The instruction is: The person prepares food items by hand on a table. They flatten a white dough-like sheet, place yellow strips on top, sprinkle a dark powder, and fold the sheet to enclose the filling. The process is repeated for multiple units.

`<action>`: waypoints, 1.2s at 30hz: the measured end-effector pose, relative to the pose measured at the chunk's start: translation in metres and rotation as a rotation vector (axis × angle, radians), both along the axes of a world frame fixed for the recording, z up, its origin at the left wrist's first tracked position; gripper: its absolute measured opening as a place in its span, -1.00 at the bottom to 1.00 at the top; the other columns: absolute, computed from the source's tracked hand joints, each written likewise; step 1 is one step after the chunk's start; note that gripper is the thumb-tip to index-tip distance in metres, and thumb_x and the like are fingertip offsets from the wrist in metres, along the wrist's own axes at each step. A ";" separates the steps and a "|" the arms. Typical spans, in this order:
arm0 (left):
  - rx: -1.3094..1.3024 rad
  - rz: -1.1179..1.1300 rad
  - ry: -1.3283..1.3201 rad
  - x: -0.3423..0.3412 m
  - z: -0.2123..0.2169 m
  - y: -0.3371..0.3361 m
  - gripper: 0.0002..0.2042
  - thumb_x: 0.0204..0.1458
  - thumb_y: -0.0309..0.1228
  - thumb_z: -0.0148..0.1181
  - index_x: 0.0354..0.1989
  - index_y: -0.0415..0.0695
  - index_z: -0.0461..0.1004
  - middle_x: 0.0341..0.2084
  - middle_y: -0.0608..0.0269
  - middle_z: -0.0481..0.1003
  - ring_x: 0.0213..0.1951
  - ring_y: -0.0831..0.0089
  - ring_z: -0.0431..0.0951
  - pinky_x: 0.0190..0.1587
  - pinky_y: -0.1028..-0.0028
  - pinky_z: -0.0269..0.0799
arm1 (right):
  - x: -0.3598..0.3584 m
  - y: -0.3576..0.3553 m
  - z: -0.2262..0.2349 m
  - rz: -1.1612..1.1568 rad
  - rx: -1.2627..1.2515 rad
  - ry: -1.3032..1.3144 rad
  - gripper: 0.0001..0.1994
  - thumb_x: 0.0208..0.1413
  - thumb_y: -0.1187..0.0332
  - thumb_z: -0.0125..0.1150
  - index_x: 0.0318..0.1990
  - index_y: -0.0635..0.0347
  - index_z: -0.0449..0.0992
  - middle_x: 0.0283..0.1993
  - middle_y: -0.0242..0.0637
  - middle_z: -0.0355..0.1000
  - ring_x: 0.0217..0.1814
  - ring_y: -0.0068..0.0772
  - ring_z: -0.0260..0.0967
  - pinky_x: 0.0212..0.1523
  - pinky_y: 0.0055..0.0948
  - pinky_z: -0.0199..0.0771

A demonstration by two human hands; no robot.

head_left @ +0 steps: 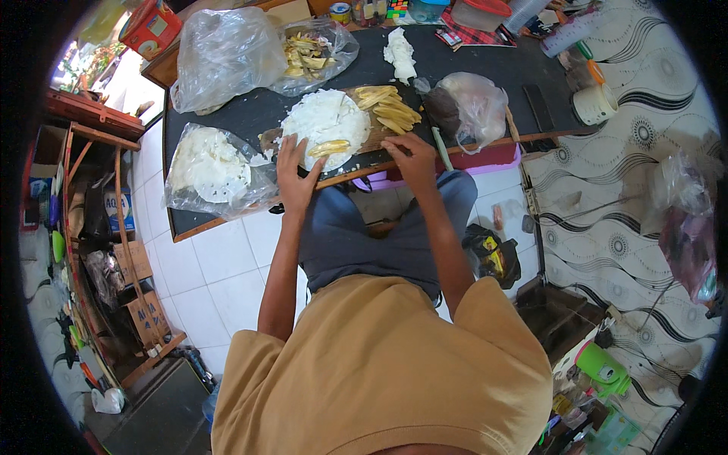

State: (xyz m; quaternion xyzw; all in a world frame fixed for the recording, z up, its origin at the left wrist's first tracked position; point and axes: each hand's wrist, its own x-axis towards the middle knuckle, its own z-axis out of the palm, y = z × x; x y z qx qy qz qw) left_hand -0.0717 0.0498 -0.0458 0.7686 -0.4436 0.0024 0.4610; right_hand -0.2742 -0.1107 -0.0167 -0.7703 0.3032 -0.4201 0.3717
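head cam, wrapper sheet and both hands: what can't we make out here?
- Head view: left hand lies over the near-left edge of the round white wrapper, hiding that edge.
- Right hand covers the near edge of the wooden board; whether its fingertips pinch anything cannot be told.
- The yellow strip on the wrapper is too small to identify.
- Contents of the bunched clear bag are blurred by the plastic.

Red carton (154,26) with a blue-and-white label, tilted, at 11 o'clock beyond the table's far corner. Brown cardboard boxes (144,311) with dark print on the shelf rack at 8 o'clock. Dark bag with a blue-and-white label (116,203) on that rack, 9 o'clock. Black-and-yellow packet (493,256) on the floor, 3 o'clock. Small round tin (340,12) with a yellow-and-blue label, 12 o'clock.
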 end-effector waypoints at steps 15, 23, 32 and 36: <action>0.016 -0.005 -0.063 -0.003 0.000 0.001 -0.42 -0.10 -0.17 0.45 0.11 -0.15 0.51 0.24 0.02 0.36 0.36 0.09 0.21 0.36 0.15 0.09 | -0.060 -0.047 -0.022 -0.674 -0.112 0.284 -0.54 0.09 0.10 0.36 -0.03 0.32 0.50 -0.08 0.04 0.44 -0.01 0.03 0.41 -0.04 -0.09 0.40; 0.006 -0.007 -0.031 -0.003 0.003 0.004 -0.44 -0.09 -0.21 0.45 0.12 -0.15 0.51 0.24 0.02 0.36 0.36 0.07 0.20 0.37 0.14 0.07 | -0.057 -0.070 -0.034 -0.642 0.005 0.409 -0.31 -0.10 0.04 0.50 0.08 0.33 0.39 0.04 0.06 0.38 0.16 0.15 0.30 0.15 -0.02 0.32; -0.020 0.019 0.002 0.001 -0.005 0.005 -0.43 -0.07 -0.17 0.44 0.13 -0.14 0.50 0.24 0.04 0.36 0.36 0.10 0.20 0.38 0.14 0.06 | -0.044 -0.062 -0.025 -0.685 -0.111 0.390 -0.31 -0.05 0.18 0.48 0.13 0.40 0.29 0.08 0.11 0.29 0.20 0.16 0.19 0.17 0.03 0.25; -0.083 0.140 0.094 0.012 -0.006 -0.002 -0.50 0.04 -0.22 0.34 0.14 -0.17 0.48 0.18 0.02 0.42 0.31 0.10 0.29 0.34 0.16 0.12 | -0.017 -0.046 0.010 -0.671 -0.175 0.207 -0.40 -0.01 0.25 0.44 0.07 0.43 0.29 0.02 0.08 0.26 0.13 0.08 0.22 0.13 -0.04 0.27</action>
